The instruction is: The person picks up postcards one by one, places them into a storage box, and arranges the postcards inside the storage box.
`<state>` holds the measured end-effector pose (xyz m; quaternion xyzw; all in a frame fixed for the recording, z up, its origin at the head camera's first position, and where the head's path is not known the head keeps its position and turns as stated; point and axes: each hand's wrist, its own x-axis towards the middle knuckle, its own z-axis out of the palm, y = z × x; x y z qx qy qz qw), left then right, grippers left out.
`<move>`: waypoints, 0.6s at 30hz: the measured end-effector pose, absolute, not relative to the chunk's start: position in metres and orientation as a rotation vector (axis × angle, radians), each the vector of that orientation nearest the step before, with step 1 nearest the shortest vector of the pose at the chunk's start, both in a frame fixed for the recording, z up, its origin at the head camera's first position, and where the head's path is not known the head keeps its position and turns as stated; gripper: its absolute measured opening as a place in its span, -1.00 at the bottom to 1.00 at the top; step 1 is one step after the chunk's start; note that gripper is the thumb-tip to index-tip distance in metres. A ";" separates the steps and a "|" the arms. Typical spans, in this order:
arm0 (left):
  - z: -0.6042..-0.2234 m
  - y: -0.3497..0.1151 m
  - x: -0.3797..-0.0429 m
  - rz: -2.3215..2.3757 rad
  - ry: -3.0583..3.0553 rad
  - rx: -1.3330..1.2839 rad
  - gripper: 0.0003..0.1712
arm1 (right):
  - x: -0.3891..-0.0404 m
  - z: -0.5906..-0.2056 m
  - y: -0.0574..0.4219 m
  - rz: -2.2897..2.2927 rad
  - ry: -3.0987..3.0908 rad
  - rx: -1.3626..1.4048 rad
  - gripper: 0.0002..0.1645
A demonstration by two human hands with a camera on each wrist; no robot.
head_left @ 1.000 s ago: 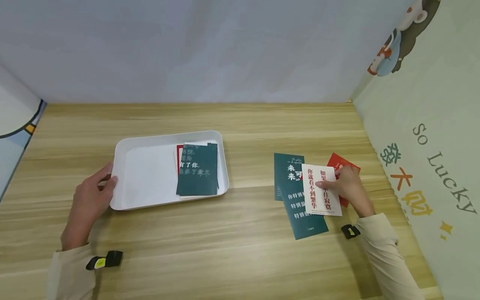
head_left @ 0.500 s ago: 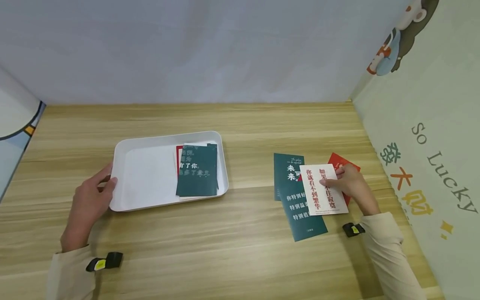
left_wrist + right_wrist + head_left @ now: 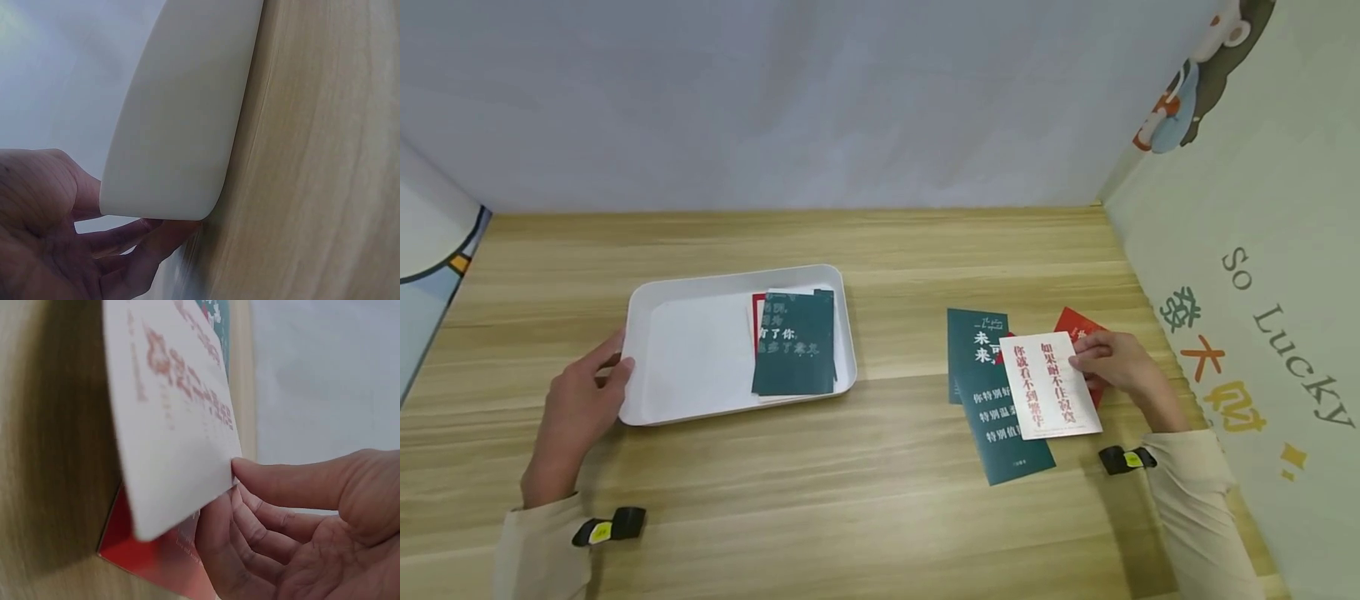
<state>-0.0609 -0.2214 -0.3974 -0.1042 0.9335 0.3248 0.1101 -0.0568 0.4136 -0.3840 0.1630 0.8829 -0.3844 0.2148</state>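
At the left of the head view, my left hand (image 3: 580, 408) holds the short left side of a white tray (image 3: 685, 350), thumb at the rim. The left wrist view shows its fingers (image 3: 140, 256) at the tray's lower edge. On the right, my right hand (image 3: 1123, 367) pinches a white card (image 3: 1048, 396) with red characters by its right edge. That card slants above the table in the right wrist view, over a red card (image 3: 150, 556). It partly hides a long green card (image 3: 1015, 462) and another green card (image 3: 958, 333) behind.
Inside the tray's right half lies a small stack topped by a dark green card (image 3: 797, 362), with red and white edges showing. A pale wall (image 3: 850, 100) closes off the back of the wooden table (image 3: 820, 508). A printed panel (image 3: 1262, 275) stands at the right.
My right hand has shifted a little to the right, its thumb sliding from the white card's face to its edge. The card moved slightly right too. My left hand and the tray stay put.
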 end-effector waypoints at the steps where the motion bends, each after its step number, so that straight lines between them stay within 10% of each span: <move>1: -0.397 -0.221 -0.061 0.958 2.746 -0.303 -0.35 | -0.057 -0.384 0.415 -1.080 2.436 0.448 -0.53; 18: -0.398 -0.221 -0.060 0.970 2.770 -0.283 -0.36 | -0.055 -0.385 0.431 -1.394 2.210 0.417 -0.71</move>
